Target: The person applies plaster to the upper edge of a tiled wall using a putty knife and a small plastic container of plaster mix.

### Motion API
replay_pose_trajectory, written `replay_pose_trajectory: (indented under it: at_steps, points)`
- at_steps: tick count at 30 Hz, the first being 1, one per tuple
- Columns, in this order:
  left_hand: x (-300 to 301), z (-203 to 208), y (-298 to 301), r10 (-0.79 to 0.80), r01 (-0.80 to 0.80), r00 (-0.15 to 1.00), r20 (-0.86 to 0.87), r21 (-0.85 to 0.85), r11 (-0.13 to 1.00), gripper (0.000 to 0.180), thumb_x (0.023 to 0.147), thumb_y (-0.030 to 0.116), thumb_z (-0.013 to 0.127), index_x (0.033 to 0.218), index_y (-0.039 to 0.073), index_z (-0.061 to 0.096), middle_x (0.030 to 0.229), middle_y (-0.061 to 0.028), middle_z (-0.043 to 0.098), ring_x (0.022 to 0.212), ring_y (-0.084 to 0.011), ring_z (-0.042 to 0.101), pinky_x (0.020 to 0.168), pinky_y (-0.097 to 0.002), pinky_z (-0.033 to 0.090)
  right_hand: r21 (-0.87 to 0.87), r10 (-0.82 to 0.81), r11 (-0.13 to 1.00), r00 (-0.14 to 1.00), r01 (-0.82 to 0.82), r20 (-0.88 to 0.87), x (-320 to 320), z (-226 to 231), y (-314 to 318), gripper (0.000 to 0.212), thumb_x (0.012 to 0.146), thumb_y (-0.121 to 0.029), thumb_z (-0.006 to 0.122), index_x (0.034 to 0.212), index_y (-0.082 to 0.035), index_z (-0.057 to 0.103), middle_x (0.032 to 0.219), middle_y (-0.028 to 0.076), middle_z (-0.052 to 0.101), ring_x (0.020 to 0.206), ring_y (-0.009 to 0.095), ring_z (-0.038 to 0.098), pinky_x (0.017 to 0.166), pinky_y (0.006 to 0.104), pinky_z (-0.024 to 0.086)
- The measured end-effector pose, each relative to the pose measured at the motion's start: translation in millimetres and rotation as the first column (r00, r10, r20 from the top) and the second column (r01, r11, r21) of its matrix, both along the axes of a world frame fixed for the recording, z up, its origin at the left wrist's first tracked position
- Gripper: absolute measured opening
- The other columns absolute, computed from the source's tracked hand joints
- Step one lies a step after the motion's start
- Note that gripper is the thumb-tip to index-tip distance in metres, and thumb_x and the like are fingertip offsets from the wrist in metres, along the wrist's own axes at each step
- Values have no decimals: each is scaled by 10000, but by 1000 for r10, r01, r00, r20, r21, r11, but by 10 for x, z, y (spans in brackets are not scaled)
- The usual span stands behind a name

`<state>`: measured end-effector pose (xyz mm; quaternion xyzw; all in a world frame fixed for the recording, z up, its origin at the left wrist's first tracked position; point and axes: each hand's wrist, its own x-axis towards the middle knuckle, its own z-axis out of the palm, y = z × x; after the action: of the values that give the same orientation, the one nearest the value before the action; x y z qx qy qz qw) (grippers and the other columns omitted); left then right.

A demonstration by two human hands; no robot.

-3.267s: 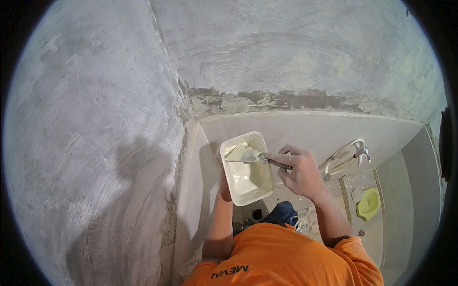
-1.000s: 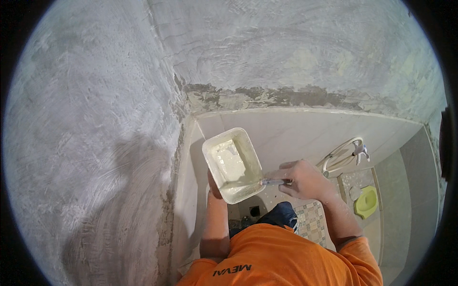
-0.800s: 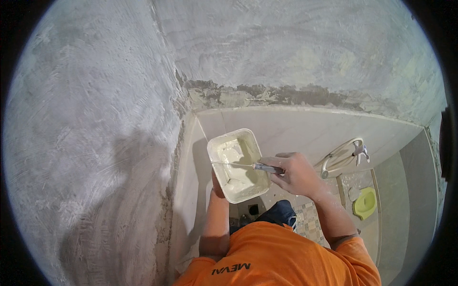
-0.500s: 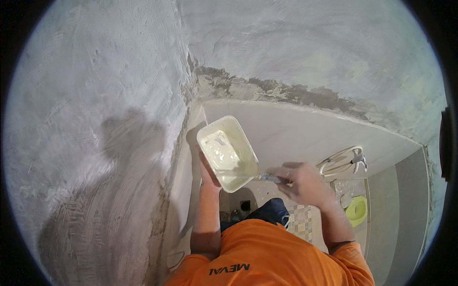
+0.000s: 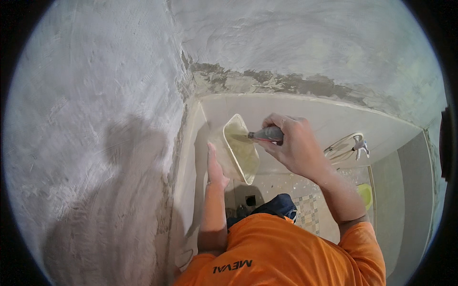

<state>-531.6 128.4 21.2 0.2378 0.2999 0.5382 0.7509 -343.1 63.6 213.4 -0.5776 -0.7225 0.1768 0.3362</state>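
Observation:
A cream plastic tub is tipped on its side edge, its opening turned to the right, with pale wet plaster smeared inside. My left hand supports it from the left and below, fingers along its outer wall. In my right hand is a putty knife, gripped by its grey handle. The knife's blade reaches into the tub and is hard to make out against the pale inside.
Rough plastered wall rises at the left, meeting the back wall in a corner. Bare patches run above a tiled ledge. A hose with a tap sprayer hangs at right; a yellow-green basin stands on the floor.
The tub has tilted from facing up to facing right. My right hand with the putty knife has risen from the tub's lower corner to its upper right side.

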Motion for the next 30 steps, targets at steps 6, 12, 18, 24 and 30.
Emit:
replay_pose_trajectory:
  at_steps: [6,12,18,24,30]
  points:
    - [80,-70,-17,-76,77,995,59,-16,997,770,1050,655,374,1546,67,378,1507,-163,492,1375,-331,508,1145,-502,420,172,117,982,957,-73,-266,-84,-177,250,253,892,-175,798,1052,-15,685,910,156,689,719,222,622,685,335,511]
    - [93,-259,40,-100,101,993,56,-14,995,707,1061,651,336,1473,87,444,1352,-129,574,1224,-300,590,1050,-483,486,220,237,946,971,-238,31,-156,-169,360,265,939,-152,723,1154,-41,614,941,166,686,801,340,668,708,411,522]
    - [195,-374,45,-41,40,999,-16,-40,998,712,1054,652,369,1472,81,452,1343,-124,594,1223,-293,595,1052,-467,481,166,186,961,963,-219,193,-171,-249,447,225,949,-121,669,1111,-39,535,923,194,668,857,459,641,713,522,487]
    - [269,-224,25,-61,57,995,73,56,997,727,1051,669,351,1496,101,439,1374,-108,571,1260,-282,576,1068,-475,476,71,190,976,966,-205,177,-97,-351,383,248,947,-151,676,1089,-11,528,842,233,646,806,476,633,694,535,474]
    - [234,-229,72,-113,110,992,47,57,992,766,1042,692,336,1537,110,401,1457,-120,524,1341,-297,520,1119,-492,439,74,177,980,981,-182,76,21,-247,316,250,962,-195,684,1058,-8,549,687,215,588,720,447,631,651,489,467]
